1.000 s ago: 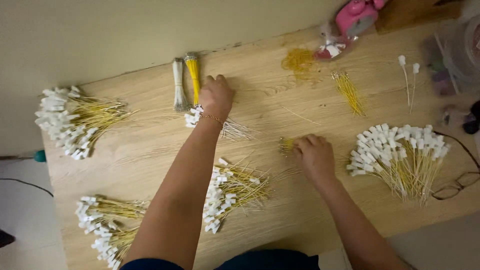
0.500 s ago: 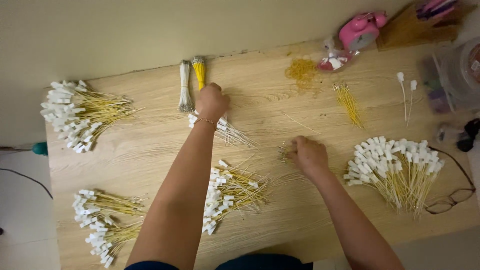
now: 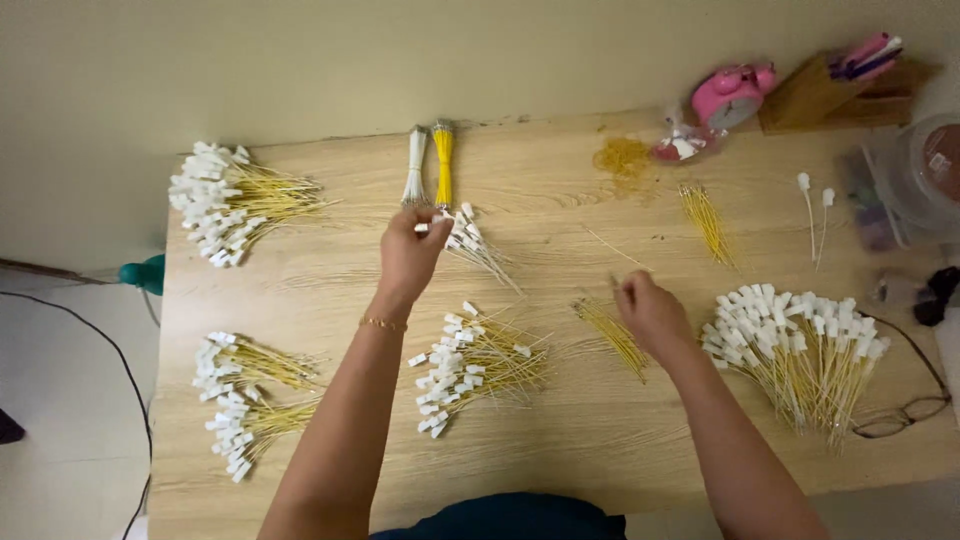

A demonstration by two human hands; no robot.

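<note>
1. The work item is a small cluster of yellow wires with white tags (image 3: 470, 238). It lies on the wooden table (image 3: 560, 450), toward the far edge, just below two upright bundles: a white bundle (image 3: 415, 168) and a yellow bundle (image 3: 443, 165).
2. The left hand (image 3: 410, 250) is at the near end of this cluster, fingers curled in and pinched on one or two tagged wires. The exact count in the grip cannot be told.
3. The right hand (image 3: 650, 315) rests lower and to the right, fingers drawn narrow. It is just beside a loose sheaf of bare yellow wires (image 3: 612, 335). Whether it holds a strand cannot be told.
4. Between the forearms lies a fanned pile of tagged wires (image 3: 470, 365).
5. Further out: a large tagged pile (image 3: 800, 350) at the right, two tagged piles (image 3: 235, 400) at the near left, and one pile (image 3: 225, 200) at the far left.
6. Risk, judged from the layout: the wires in the cluster cross one another, so lifting one can drag its neighbours and scatter them.
7. Risk: the left forearm passes close over the fanned pile; a low sweep can disturb it and mix sorted groups.
8. Risk: the bare wires are thin and loose, so a weak pinch can drop a strand.
</note>
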